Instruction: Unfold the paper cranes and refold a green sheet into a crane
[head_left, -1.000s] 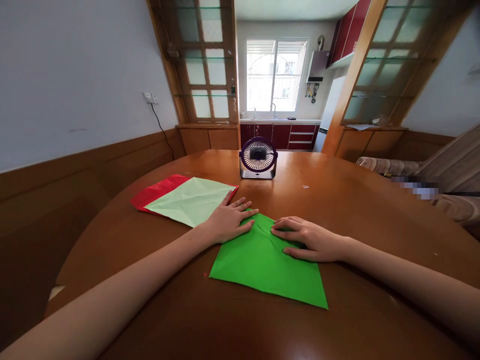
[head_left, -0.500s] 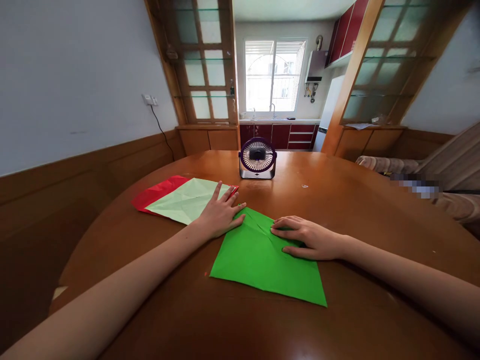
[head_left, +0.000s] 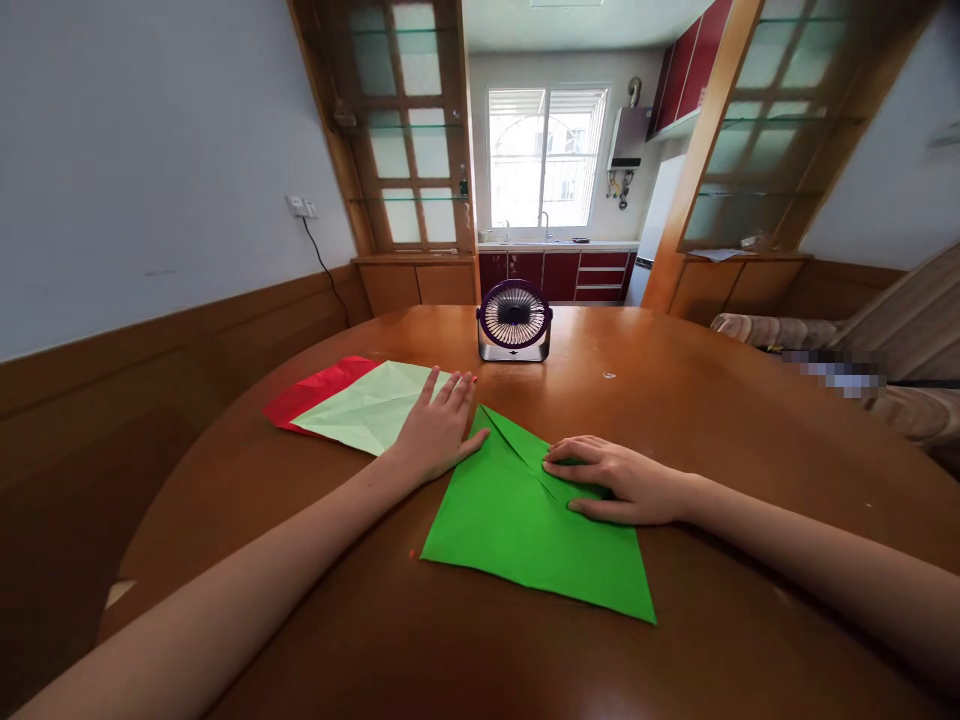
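A sheet of bright green paper (head_left: 525,540) lies on the table before me, with crease lines running down from its top left corner. My left hand (head_left: 439,425) is open at that corner; its thumb touches the green edge while the other fingers reach over a pale green sheet (head_left: 360,405). On the right part of the green paper rests my right hand (head_left: 611,480), open, fingers lightly bent and thumb apart, pressing on the surface. The right palm hides the paper's right edge. Under the pale sheet shows red paper (head_left: 315,390).
A small purple fan (head_left: 514,318) stands on the far side of the round wooden table (head_left: 720,420). Beyond it are a kitchen counter and window (head_left: 547,155). A small whitish scrap (head_left: 609,376) lies right of the fan. A striped sofa (head_left: 780,330) is at the right.
My left fingers have drawn closer together and lifted off the green paper's top corner, leaving the thumb at its edge. My right hand has stayed nearly in place.
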